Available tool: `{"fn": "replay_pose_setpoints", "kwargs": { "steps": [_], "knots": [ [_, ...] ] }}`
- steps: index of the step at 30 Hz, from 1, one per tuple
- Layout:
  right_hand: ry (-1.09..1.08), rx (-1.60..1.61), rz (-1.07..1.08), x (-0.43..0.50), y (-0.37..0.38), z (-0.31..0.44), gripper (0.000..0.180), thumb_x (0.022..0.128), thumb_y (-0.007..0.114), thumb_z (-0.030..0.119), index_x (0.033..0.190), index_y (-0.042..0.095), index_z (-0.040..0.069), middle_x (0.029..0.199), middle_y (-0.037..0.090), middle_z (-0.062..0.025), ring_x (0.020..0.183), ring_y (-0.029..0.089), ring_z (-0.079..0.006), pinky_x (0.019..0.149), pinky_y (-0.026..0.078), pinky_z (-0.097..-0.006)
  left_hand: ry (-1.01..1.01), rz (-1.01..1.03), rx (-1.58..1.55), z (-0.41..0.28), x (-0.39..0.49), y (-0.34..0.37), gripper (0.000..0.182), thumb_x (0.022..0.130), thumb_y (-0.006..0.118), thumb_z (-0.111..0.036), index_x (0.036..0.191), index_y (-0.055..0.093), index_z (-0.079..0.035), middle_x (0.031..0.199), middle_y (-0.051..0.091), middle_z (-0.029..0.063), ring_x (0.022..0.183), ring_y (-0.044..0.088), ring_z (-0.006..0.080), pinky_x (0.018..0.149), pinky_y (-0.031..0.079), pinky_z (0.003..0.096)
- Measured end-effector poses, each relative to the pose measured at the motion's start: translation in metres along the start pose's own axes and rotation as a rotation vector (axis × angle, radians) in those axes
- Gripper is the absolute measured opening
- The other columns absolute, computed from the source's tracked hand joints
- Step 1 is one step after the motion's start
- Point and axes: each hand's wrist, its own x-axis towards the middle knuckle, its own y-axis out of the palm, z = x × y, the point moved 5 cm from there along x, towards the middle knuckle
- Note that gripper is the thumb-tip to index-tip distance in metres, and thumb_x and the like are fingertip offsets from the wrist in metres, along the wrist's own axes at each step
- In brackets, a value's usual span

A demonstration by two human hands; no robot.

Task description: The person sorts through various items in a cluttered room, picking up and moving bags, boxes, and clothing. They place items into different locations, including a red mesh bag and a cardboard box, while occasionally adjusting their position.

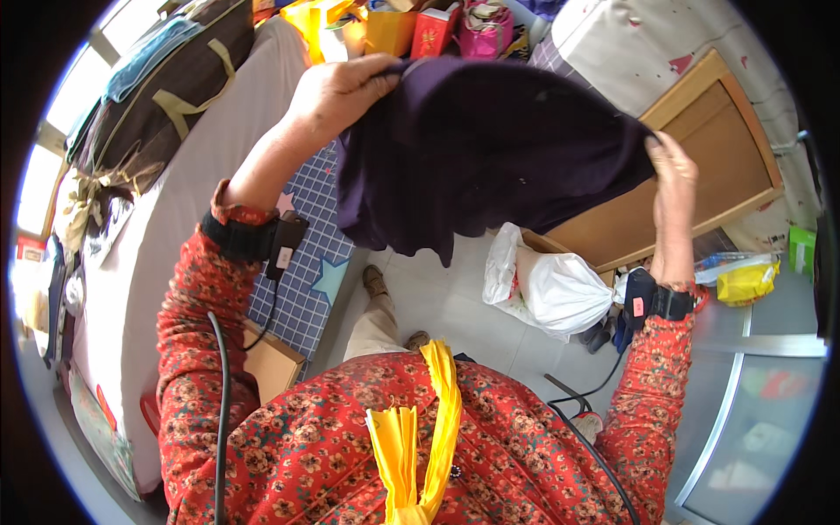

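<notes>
A dark purple cloth garment (485,144) hangs stretched between my two hands, out in front of my body. My left hand (351,88) grips its upper left edge with the fingers curled over the fabric. At the far right corner, my right hand (672,161) pinches the cloth with the thumb on the near side. The lower edge droops freely in folds above the floor. What kind of garment it is cannot be told from its bunched shape.
A bed with a blue checked cover (298,190) runs along the left, a dark storage bag (177,85) beyond it. At right stand a wooden panel (682,164), a tied white plastic bag (564,295) and a glass-fronted cabinet (755,420). Gift bags (390,33) line the back. Cables hang by both arms.
</notes>
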Motion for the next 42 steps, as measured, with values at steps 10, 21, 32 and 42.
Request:
{"fn": "replay_pose_setpoints", "kwargs": {
  "steps": [10,21,32,42],
  "knots": [
    [0.255,-0.218,0.263,-0.037,0.048,-0.098,0.02,0.087,0.058,0.02,0.083,0.066,0.002,0.074,0.062,0.0012,0.065,0.054,-0.0076,0.061,0.042,-0.0231,-0.249,0.299,-0.18,0.052,-0.051,0.085,0.024,0.087,0.058,-0.029,0.087,0.063,-0.006,0.074,0.061,0.0091,0.075,0.06,0.0175,0.071,0.047,0.0324],
    [0.052,-0.44,0.137,0.002,0.019,-0.081,0.019,0.082,0.064,0.017,0.083,0.06,-0.001,0.071,0.055,-0.0105,0.067,0.053,-0.018,0.065,0.042,-0.0308,-0.074,0.185,-0.025,0.064,0.019,0.08,0.022,0.077,0.061,-0.02,0.094,0.067,-0.007,0.094,0.064,0.0093,0.094,0.059,0.0244,0.084,0.046,0.034],
    [0.548,0.014,0.22,-0.008,-0.01,-0.079,0.026,0.088,0.053,0.008,0.112,0.06,0.0,0.073,0.063,-0.004,0.049,0.057,-0.0091,0.044,0.045,-0.0222,-0.579,0.499,-0.555,0.027,0.061,0.141,0.031,0.077,0.052,-0.004,0.107,0.061,-0.004,0.076,0.065,0.008,0.061,0.064,0.0171,0.058,0.053,0.0299],
    [0.181,-0.725,0.724,-0.036,0.015,-0.066,0.045,0.071,0.07,0.015,0.114,0.059,0.006,0.107,0.059,-0.013,0.1,0.058,-0.027,0.087,0.045,-0.0304,0.032,0.533,-0.168,0.015,0.077,0.15,0.028,0.074,0.061,-0.011,0.102,0.062,-0.004,0.1,0.058,0.0128,0.104,0.056,0.0273,0.089,0.045,0.035]
  ]
}}
